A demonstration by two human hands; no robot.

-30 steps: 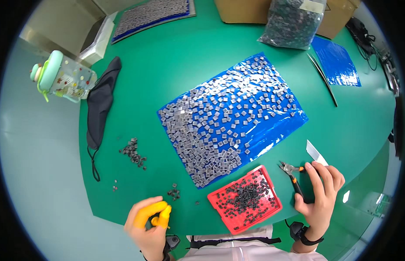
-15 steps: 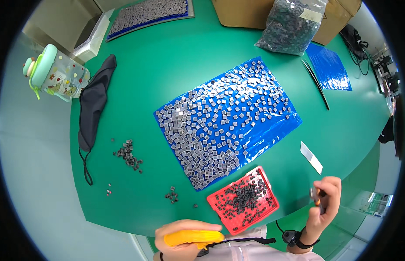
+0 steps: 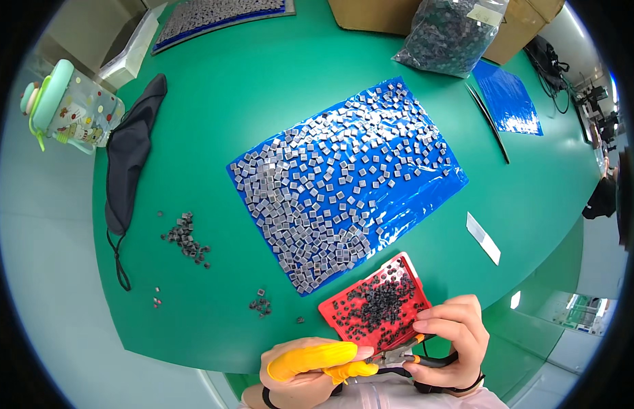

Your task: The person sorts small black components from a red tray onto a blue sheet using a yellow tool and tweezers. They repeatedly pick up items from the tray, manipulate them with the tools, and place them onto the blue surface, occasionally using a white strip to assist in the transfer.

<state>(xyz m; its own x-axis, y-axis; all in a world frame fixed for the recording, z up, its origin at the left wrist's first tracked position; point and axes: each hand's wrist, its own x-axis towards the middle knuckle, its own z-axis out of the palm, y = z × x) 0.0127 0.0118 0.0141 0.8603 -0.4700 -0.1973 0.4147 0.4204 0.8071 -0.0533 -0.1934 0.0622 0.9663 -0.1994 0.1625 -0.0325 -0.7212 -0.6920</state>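
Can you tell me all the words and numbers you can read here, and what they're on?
None can be read clearly.
Label on the bag: any writing is too small to read.
Bottle: coloured pictures; any letters are too small.
Pliers: no words I can make out.

At six o'clock I'm wearing yellow finger covers point(image 3: 313, 359); at five, orange-and-black-handled metal pliers point(image 3: 396, 355) and a rectangular red plastic tray point(image 3: 328, 311) are showing.
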